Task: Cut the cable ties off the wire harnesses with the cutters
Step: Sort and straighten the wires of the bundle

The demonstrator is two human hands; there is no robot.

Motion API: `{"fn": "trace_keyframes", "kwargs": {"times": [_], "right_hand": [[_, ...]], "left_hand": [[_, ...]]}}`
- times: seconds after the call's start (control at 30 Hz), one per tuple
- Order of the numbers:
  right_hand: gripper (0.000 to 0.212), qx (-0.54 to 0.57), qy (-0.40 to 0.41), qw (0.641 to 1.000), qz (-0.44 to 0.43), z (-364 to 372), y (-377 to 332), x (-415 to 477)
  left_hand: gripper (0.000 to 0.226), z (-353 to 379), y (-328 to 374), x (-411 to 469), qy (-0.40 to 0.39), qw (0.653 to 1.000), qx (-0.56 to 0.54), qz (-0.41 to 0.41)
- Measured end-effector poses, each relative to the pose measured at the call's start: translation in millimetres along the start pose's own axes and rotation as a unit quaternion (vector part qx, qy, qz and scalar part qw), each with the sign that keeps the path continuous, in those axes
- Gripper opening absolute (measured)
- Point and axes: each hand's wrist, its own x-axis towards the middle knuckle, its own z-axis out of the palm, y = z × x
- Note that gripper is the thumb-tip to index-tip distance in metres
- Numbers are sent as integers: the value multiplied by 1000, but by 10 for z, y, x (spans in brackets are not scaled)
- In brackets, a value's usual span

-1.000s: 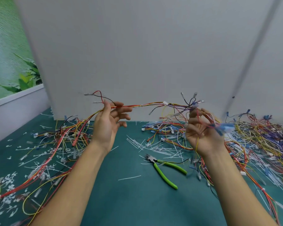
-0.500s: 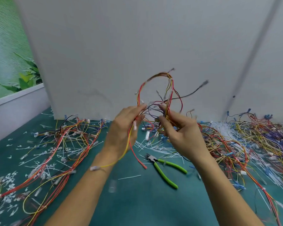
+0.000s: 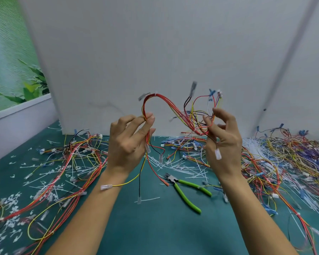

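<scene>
The left hand [image 3: 129,144] pinches the harness [image 3: 166,101] between thumb and forefinger. The right hand [image 3: 224,144] pinches its tangled other end. The harness arches above them, toward 12 o'clock. The cutters [image 3: 187,190] lie untouched on the mat [image 3: 155,227], at 6 o'clock from the hands.

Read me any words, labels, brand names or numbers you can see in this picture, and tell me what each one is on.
No text can be read anywhere.
cutters: no brand or number shows on the green handles or the metal head.
white panel: blank.
picture at the far left: plants only, no words.
wire harness held by the left hand and right hand: its plugs are too small and blurred to show any marking.
</scene>
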Motion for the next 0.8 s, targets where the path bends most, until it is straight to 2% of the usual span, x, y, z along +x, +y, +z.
{"fn": "trace_keyframes", "kwargs": {"times": [0.13, 0.4, 0.53, 0.6, 0.67, 0.77, 0.8], "right_hand": [[37, -14, 17, 1000, 15, 10, -3, 3], [34, -64, 69, 995, -27, -15, 66, 48], [36, -46, 59, 997, 4, -8, 82, 63], [37, -11, 37, 998, 52, 11, 78, 42], [40, 53, -5, 989, 136, 25, 57, 28], [38, 128, -68, 960, 239, 11, 45, 35], [34, 159, -82, 946, 272, -1, 37, 45]], "left_hand": [[37, 17, -25, -39, -1, 999, 14, -39], [41, 11, -70, -96, -34, 993, 8, -109], [43, 11, -28, -93, -61, 983, -49, -166], [38, -16, 20, -43, -76, 965, -129, -215], [24, -45, 82, 2, -86, 936, -211, -270], [9, -66, 163, 61, -114, 862, -289, -400], [21, -59, 172, 65, -131, 841, -301, -430]]}}
